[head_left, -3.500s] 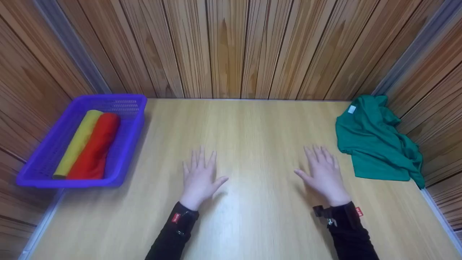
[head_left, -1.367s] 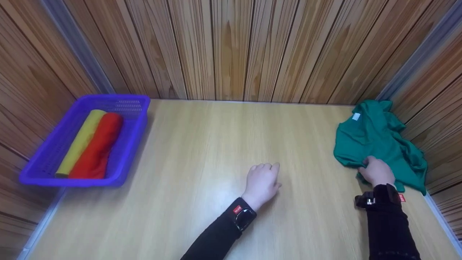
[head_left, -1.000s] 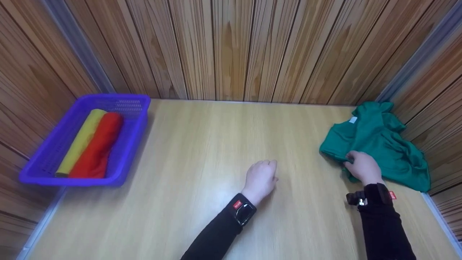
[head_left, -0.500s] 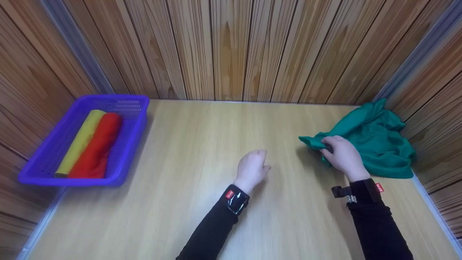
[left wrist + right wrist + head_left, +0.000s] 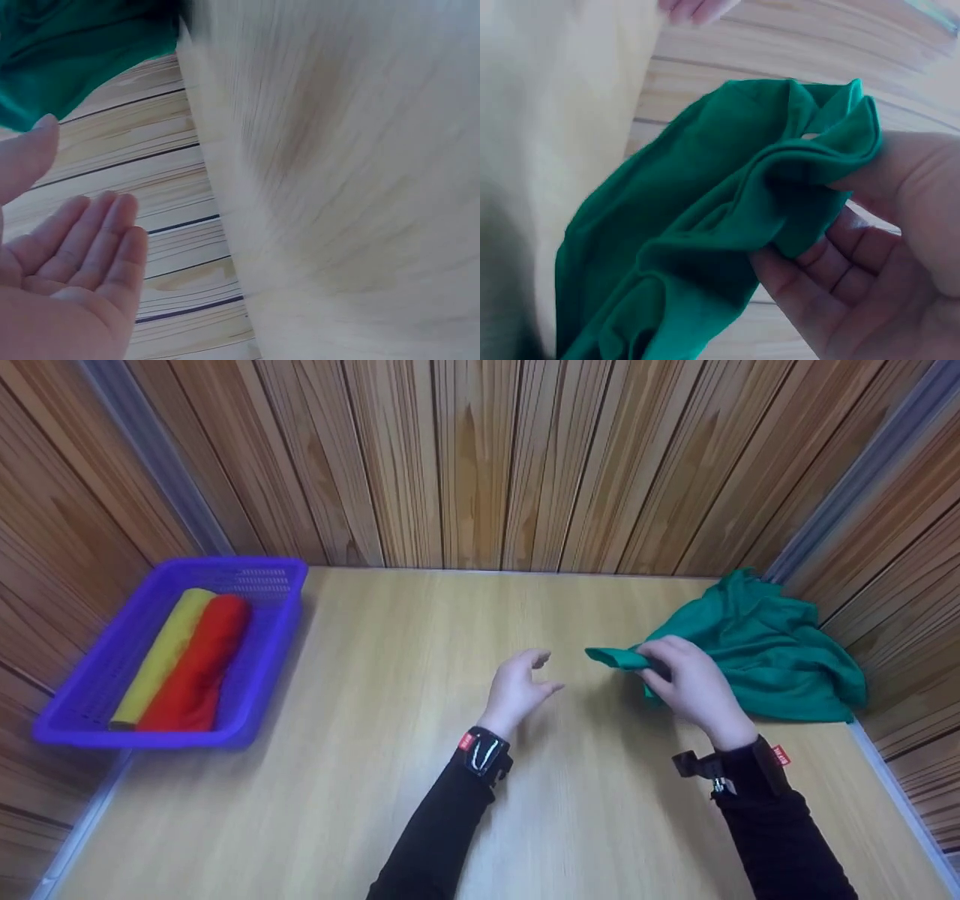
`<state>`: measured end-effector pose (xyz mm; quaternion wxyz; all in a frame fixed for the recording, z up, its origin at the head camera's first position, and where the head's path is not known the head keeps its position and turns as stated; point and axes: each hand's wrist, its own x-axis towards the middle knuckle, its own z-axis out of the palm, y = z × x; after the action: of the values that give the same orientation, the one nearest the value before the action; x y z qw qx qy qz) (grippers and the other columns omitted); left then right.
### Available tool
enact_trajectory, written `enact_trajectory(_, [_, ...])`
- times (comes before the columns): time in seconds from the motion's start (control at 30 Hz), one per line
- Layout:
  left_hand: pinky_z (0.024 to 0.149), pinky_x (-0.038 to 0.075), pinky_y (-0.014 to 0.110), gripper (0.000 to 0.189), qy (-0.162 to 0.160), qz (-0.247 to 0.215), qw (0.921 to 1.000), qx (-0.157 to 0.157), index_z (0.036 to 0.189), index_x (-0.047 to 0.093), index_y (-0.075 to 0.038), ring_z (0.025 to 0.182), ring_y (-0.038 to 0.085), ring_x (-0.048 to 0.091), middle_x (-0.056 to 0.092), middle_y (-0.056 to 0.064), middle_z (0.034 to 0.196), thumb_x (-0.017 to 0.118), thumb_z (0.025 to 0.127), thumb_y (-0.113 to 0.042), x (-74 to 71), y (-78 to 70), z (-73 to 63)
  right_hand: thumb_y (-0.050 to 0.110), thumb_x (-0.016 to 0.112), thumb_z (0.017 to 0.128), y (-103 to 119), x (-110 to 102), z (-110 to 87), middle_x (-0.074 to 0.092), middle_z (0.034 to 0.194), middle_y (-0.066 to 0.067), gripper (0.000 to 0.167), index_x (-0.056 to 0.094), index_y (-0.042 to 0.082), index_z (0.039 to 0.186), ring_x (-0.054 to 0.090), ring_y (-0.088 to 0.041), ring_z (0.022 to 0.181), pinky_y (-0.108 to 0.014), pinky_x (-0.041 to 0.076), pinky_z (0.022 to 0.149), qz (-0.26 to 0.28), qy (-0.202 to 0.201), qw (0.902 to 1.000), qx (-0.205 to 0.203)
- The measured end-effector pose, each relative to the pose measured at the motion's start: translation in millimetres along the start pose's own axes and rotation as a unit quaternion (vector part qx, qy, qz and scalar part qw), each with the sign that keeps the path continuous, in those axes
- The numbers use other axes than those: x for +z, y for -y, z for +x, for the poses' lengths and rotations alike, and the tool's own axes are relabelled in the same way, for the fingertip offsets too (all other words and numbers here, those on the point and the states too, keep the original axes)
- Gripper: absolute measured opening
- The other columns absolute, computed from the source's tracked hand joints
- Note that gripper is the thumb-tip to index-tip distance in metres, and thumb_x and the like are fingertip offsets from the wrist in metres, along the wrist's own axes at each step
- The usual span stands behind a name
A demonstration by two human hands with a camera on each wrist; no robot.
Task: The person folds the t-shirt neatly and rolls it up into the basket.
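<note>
A green shirt (image 5: pixel 772 652) lies crumpled at the right side of the table, one edge lifted toward the middle. My right hand (image 5: pixel 694 686) pinches that raised edge between thumb and fingers, and a flap of cloth sticks out past the fingertips. In the right wrist view the shirt (image 5: pixel 705 210) hangs in folds from the grip of the hand (image 5: pixel 900 255). My left hand (image 5: pixel 514 694) hovers over the table just left of the flap, apart from it and holding nothing. Its thumb stands away from the fingers (image 5: pixel 94 240) in the left wrist view.
A purple basket (image 5: pixel 279 652) stands at the left, with a yellow cloth roll (image 5: pixel 165 656) and a red cloth roll (image 5: pixel 199 664) side by side inside. Wood-panelled walls (image 5: pixel 472 465) enclose the table (image 5: pixel 420 637) at the back and both sides.
My right hand has taken hold of the green shirt and drawn its edge left and up off the table. The left hand moved rightward, was curled, and has since spread its thumb and fingers.
</note>
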<state>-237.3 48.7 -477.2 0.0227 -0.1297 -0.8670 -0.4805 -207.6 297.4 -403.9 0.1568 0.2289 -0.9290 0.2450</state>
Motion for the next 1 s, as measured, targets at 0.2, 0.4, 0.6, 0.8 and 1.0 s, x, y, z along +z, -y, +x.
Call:
enact_trajectory(0.2, [0.103, 0.043, 0.035, 0.052, 0.000, -0.065, 0.9978, 0.015, 0.132, 0.061, -0.006, 0.122, 0.022, 0.056, 0.063, 0.008, 0.130, 0.079, 0.084, -0.016, 2.5, 0.4, 2.8, -0.006, 0.072, 0.085, 12.8, 0.7, 1.1, 0.065, 0.099, -0.005, 0.021, 0.070, 0.004, 0.104, 0.056, -0.018, 0.090, -0.033, 0.046, 0.081, 0.044, 0.002, 0.9983, -0.037])
enact_trajectory(0.4, [0.101, 0.044, 0.034, 0.037, 0.008, -0.140, 0.9894, 0.038, 0.123, 0.068, -0.009, 0.117, 0.016, 0.060, 0.068, 0.000, 0.121, 0.076, 0.087, -0.013, 4.8, 2.3, 1.5, -0.006, 0.074, 0.084, 22.1, 2.0, 1.1, 0.065, 0.098, 0.004, 0.023, 0.071, 0.008, 0.102, 0.056, -0.013, 0.089, -0.017, 0.043, 0.082, 0.097, 0.013, 0.9925, -0.074])
enact_trajectory(0.6, [0.093, 0.049, 0.031, 0.011, -0.014, -0.189, 0.9813, 0.033, 0.101, 0.076, -0.011, 0.100, 0.009, 0.065, 0.072, -0.006, 0.097, 0.070, 0.092, -0.008, -1.5, 1.9, 1.7, -0.003, 0.076, 0.084, 22.6, 4.3, 1.2, 0.064, 0.096, 0.004, 0.021, 0.070, 0.009, 0.100, 0.057, -0.015, 0.087, -0.017, 0.044, 0.081, 0.101, 0.014, 0.9921, -0.073])
enact_trajectory(0.8, [0.087, 0.052, 0.026, 0.011, -0.060, -0.167, 0.9832, 0.042, 0.098, 0.074, -0.008, 0.094, 0.011, 0.067, 0.072, -0.001, 0.096, 0.067, 0.092, -0.002, -15.7, 4.4, 2.2, 0.001, 0.077, 0.084, 17.2, 9.3, -1.0, 0.064, 0.093, 0.001, 0.016, 0.070, 0.008, 0.098, 0.055, -0.014, 0.084, -0.029, 0.048, 0.076, 0.079, 0.032, 0.9957, -0.036])
enact_trajectory(1.0, [0.086, 0.052, 0.027, 0.012, -0.077, -0.137, 0.9862, 0.051, 0.098, 0.075, -0.007, 0.094, 0.014, 0.067, 0.073, 0.002, 0.096, 0.067, 0.091, -0.002, -35.7, 6.1, 1.5, 0.007, 0.075, 0.087, 10.8, 11.9, -3.7, 0.067, 0.097, 0.000, 0.017, 0.070, 0.006, 0.103, 0.059, -0.014, 0.087, -0.033, 0.051, 0.077, 0.080, 0.062, 0.9946, -0.021])
